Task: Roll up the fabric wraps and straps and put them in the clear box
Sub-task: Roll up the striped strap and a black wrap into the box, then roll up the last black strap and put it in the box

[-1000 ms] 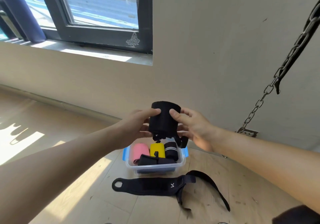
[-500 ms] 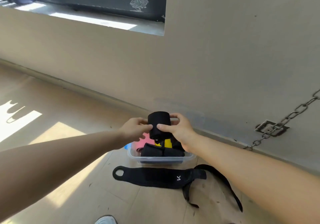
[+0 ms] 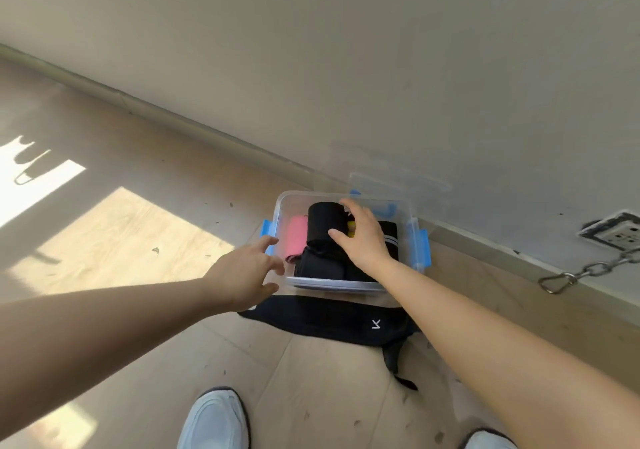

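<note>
Fingers [image 3: 349,206] of my right hand [image 3: 363,244] are curved over the black roll [image 3: 323,221], with the forefinger at its far end and the thumb at its near end. It looks like a light hold, not a clamp. The roll lies inside the clear box [image 3: 332,286], on top of what is already packed there, between the pink roll [image 3: 297,239] and the yellow roll [image 3: 351,229].

My worry is the release. Perched on other fabric and not wedged, the roll may spring loose and unwind when I let go, or tip toward the folded black piece [image 3: 318,268] at the near wall.

My left hand [image 3: 242,275] is spread and holds nothing, just beside the box's near left corner. A careless touch there could skid so light a box.

Just in front of the box, the flat black strap [image 3: 329,320] is not yet rolled. Its thin tail trails toward my shoe [image 3: 214,421], where a step could drag it.
</note>
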Available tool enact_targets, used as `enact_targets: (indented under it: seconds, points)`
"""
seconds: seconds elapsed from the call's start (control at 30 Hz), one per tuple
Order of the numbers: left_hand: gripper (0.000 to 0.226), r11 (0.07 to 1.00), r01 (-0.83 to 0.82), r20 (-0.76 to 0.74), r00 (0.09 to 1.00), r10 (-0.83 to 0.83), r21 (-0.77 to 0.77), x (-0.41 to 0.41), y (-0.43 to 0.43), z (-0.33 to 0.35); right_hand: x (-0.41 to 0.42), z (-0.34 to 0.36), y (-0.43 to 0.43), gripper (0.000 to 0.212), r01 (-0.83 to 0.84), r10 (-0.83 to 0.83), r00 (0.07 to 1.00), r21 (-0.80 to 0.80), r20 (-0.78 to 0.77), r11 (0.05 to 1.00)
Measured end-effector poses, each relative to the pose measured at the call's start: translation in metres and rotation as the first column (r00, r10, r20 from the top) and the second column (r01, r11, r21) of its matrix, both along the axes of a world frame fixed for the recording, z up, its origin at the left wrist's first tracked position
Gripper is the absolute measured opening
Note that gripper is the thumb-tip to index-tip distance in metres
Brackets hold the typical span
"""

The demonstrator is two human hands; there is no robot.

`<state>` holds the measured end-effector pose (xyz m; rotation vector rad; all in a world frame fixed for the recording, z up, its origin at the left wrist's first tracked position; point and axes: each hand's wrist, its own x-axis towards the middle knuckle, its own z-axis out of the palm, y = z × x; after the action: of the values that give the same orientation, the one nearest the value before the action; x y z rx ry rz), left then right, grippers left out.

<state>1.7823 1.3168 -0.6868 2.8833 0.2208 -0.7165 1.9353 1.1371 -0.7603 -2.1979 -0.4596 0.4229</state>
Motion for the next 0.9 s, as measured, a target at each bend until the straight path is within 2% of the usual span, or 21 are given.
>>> enact_targets:
  seconds: [0.07,0.1,0.2,0.27,0.3,0.37,0.43,0.5,0.53,0.6,0.67,0.77,0.83,0.9]
  points:
    - [0.031,1.0,-0.009,0.016,1.0,0.009,-0.021,-0.002,0.0,-0.001,0.001,-0.001,-0.004,0.046,-0.094,0.107,0.981,-0.086,0.159,0.992]
    - [0.032,0.999,-0.013,0.018,1.0,0.014,-0.03,-0.002,-0.001,-0.002,0.002,-0.001,-0.006,0.044,-0.151,0.165,0.972,-0.097,0.167,0.984]
    - [0.035,1.0,-0.009,0.011,1.0,0.009,-0.025,-0.001,-0.002,-0.002,0.011,0.009,-0.019,0.054,-0.347,0.358,0.933,-0.181,0.035,0.92]
    - [0.038,1.0,0.0,0.013,1.0,0.0,-0.002,-0.001,-0.004,0.0,0.012,0.021,-0.036,0.048,-0.422,0.463,0.88,-0.27,0.108,0.865]
    - [0.04,1.0,0.013,0.018,1.0,-0.013,0.014,-0.001,-0.006,0.0,0.008,0.027,-0.047,0.038,-0.433,0.501,0.837,-0.293,0.22,0.852]
    - [0.043,0.998,0.062,0.05,0.997,-0.063,0.027,0.0,-0.013,0.003,-0.007,0.032,-0.074,0.017,-0.499,0.609,0.677,-0.35,0.414,0.793]
    - [0.038,0.99,0.14,0.096,0.986,-0.139,-0.003,0.002,-0.026,0.009,-0.026,0.029,-0.102,0.022,-0.597,0.746,0.516,-0.447,0.422,0.666]
    - [0.033,0.977,0.208,0.101,0.974,-0.201,-0.056,0.006,-0.044,0.015,-0.038,0.02,-0.13,0.026,-0.629,0.829,0.426,-0.539,0.363,0.559]
    - [0.032,0.971,0.223,0.083,0.973,-0.216,-0.084,0.008,-0.055,0.018,-0.041,0.014,-0.141,0.027,-0.617,0.845,0.398,-0.577,0.358,0.535]
    - [0.032,0.962,0.242,0.046,0.97,-0.238,-0.126,0.014,-0.081,0.019,-0.044,0.005,-0.161,0.03,-0.557,0.841,0.414,-0.634,0.348,0.536]
    - [0.034,0.957,0.239,0.035,0.971,-0.237,-0.164,0.018,-0.105,0.013,-0.042,0.001,-0.172,0.041,-0.459,0.808,0.517,-0.705,0.284,0.541]
    - [0.035,0.951,0.163,0.015,0.986,-0.164,-0.262,0.018,-0.137,-0.009,-0.035,-0.003,-0.187,0.056,-0.372,0.721,0.684,-0.797,0.111,0.476]
    - [0.036,0.944,0.09,-0.006,0.995,-0.097,-0.319,0.015,-0.155,-0.028,-0.029,-0.012,-0.197,0.054,-0.408,0.619,0.785,-0.732,0.025,0.547]
    - [0.042,0.932,0.014,-0.002,1.0,-0.016,-0.363,0.014,-0.17,-0.048,-0.027,-0.017,-0.204,0.06,-0.436,0.473,0.876,-0.574,-0.093,0.693]
